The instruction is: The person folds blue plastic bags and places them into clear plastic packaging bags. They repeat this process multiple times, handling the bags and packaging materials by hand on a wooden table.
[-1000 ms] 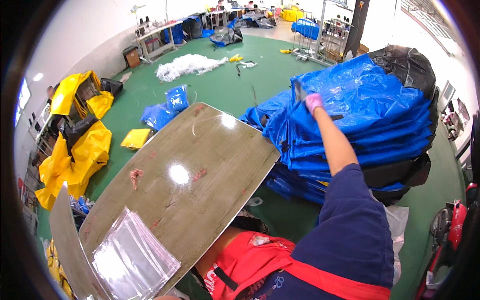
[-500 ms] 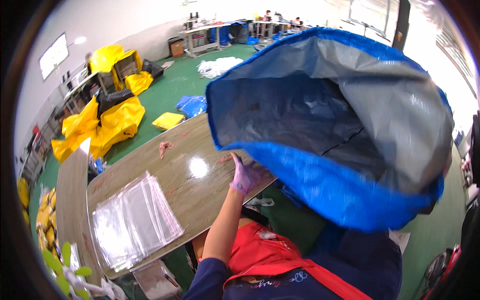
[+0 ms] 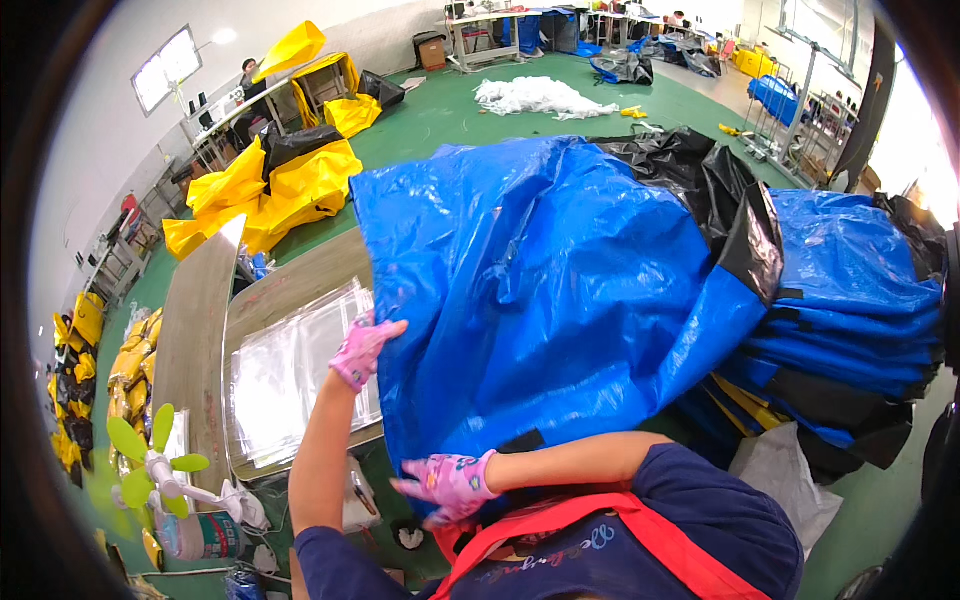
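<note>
The left hand (image 3: 365,347) gripped the blue bag's (image 3: 545,300) left edge; the right hand (image 3: 452,480) lay open beneath. The slack bag could slip off the tabletop (image 3: 300,272).

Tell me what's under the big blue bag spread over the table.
The blue bag covers most of the wooden table. Clear plastic sleeves stick out at its left edge, beside the left hand. How far they run beneath it is hidden. The right hand is at its near edge.

A long wooden worktable (image 3: 200,330) carries a stack of clear plastic sleeves (image 3: 285,375), with a crinkled blue tarpaulin sheet (image 3: 540,290) draped across its right end.
</note>
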Demonstrator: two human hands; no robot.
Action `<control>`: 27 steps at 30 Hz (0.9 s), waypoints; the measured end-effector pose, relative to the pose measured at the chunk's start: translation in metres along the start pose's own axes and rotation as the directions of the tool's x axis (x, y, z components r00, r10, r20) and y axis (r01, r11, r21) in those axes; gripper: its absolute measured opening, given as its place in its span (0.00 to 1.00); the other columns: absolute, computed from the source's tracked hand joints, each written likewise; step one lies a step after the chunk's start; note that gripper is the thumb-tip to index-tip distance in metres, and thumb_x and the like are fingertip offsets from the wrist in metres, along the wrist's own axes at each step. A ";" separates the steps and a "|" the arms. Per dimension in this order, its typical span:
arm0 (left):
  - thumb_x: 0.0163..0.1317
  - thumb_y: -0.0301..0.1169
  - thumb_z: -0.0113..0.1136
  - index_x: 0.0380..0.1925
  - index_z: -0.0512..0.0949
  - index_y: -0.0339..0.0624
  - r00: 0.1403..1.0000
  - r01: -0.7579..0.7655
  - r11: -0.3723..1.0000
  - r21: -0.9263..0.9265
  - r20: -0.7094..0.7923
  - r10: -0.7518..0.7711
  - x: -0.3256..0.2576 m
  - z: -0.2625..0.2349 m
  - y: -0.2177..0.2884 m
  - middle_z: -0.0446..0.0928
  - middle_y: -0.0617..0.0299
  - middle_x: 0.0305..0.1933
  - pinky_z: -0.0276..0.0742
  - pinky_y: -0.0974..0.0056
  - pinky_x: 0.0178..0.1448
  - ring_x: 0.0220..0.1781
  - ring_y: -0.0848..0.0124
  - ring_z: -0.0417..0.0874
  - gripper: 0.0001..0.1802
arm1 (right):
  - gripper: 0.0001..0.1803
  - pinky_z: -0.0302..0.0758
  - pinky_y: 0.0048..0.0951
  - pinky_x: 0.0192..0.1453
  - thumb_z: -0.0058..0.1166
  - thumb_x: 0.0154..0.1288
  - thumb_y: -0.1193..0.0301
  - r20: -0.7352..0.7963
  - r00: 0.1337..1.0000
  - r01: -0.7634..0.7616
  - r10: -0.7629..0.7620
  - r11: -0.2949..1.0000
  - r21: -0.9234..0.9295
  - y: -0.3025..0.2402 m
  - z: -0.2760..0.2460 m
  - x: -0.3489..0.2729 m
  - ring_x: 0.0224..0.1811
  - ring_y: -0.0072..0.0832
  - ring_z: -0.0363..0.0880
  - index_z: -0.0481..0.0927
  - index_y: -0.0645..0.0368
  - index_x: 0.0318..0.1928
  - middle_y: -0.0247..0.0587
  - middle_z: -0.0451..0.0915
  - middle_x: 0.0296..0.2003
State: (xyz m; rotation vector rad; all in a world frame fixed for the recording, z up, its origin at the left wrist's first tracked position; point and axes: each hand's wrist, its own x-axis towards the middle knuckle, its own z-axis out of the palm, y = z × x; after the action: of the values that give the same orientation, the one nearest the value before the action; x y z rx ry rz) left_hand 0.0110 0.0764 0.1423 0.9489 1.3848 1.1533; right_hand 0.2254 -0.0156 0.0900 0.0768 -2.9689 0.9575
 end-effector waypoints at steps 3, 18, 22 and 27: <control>0.57 0.31 0.66 0.61 0.69 0.40 0.997 0.001 0.997 -0.080 -0.077 -0.007 -0.032 -0.057 -0.012 0.79 0.57 0.51 0.82 0.62 0.49 0.45 0.67 0.82 0.30 | 0.29 0.72 0.43 0.59 0.51 0.64 0.49 0.072 0.994 -0.081 0.083 0.996 -0.025 -0.010 -0.114 -0.031 0.55 0.46 0.76 0.76 0.59 0.54 0.48 0.79 0.52; 0.57 0.42 0.62 0.66 0.61 0.36 0.694 0.550 -0.020 0.835 -0.444 0.567 -0.076 -0.203 -0.060 0.63 0.40 0.68 0.52 0.49 0.74 0.70 0.46 0.62 0.39 | 0.37 0.66 0.53 0.64 0.41 0.67 0.40 0.439 0.557 -0.598 0.705 0.707 -0.378 0.120 -0.105 -0.154 0.59 0.56 0.71 0.65 0.56 0.64 0.63 0.59 0.66; 0.60 0.56 0.55 0.68 0.64 0.55 0.918 -0.103 -0.087 0.991 0.129 0.375 0.015 -0.024 -0.063 0.59 0.51 0.72 0.42 0.37 0.74 0.73 0.45 0.55 0.38 | 0.26 0.71 0.54 0.53 0.45 0.64 0.45 0.046 0.892 -0.371 0.450 0.785 -0.496 0.116 -0.215 -0.109 0.44 0.45 0.80 0.77 0.51 0.48 0.44 0.78 0.50; 0.60 0.57 0.53 0.70 0.59 0.59 0.970 -0.103 0.031 0.994 0.093 0.225 0.085 0.052 -0.096 0.49 0.52 0.77 0.36 0.32 0.73 0.77 0.45 0.46 0.39 | 0.36 0.48 0.58 0.72 0.43 0.65 0.44 -0.660 0.538 -0.807 0.524 0.094 -0.583 0.343 -0.207 -0.320 0.74 0.42 0.51 0.67 0.53 0.66 0.45 0.59 0.70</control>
State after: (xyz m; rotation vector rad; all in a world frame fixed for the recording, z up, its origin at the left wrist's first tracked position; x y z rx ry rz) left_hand 0.0558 0.1440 0.0301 2.1343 2.2414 0.0791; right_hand 0.5277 0.3960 0.0468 -1.4557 -2.6477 -0.7387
